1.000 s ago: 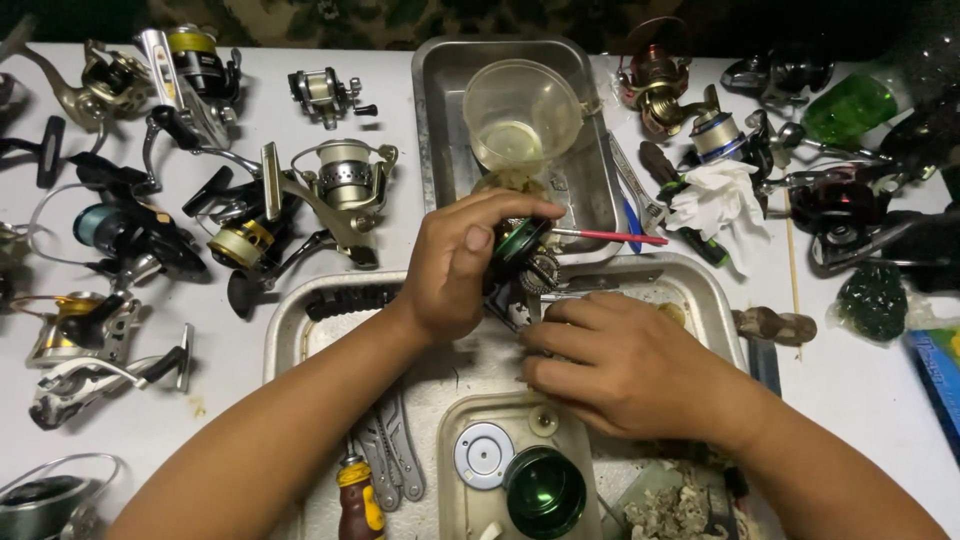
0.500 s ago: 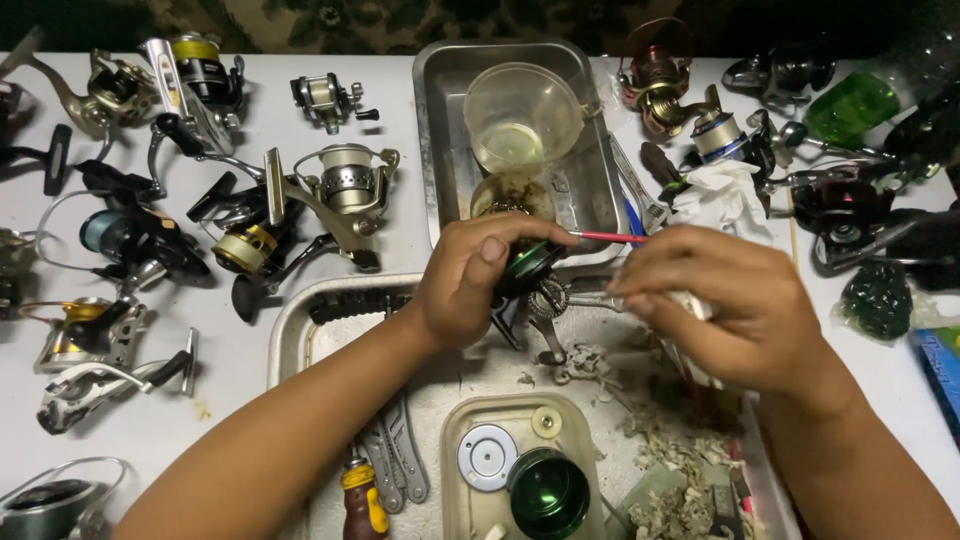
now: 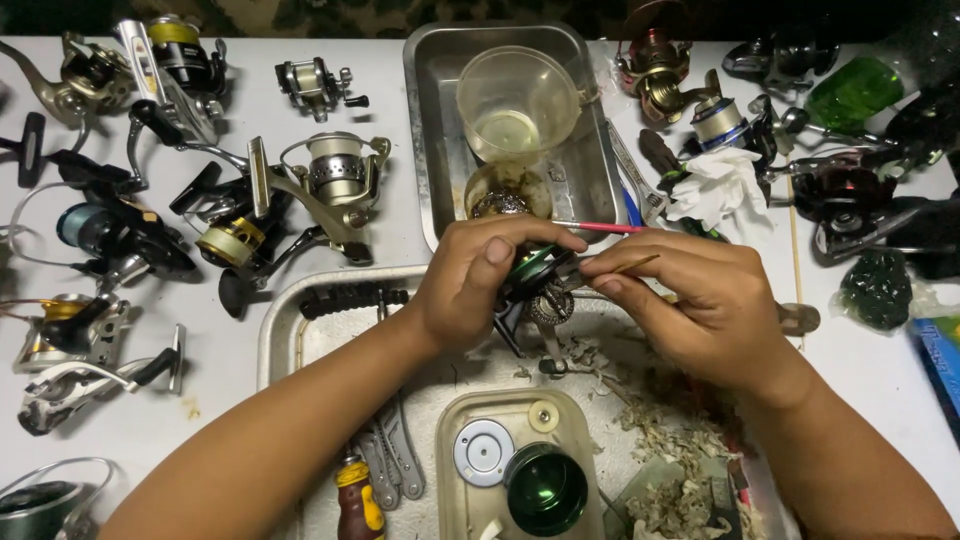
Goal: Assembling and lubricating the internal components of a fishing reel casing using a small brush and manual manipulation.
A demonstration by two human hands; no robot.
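Reel | left hand grips it | right hand pinches thin stick

A white, smooth-topped desk fills nearly the whole view, lit evenly from above, with soft shadows and small brownish stains near its left front. Along the far edge runs a strip of dark fabric with a green and brown camouflage pattern. No walls, floor or windows show.
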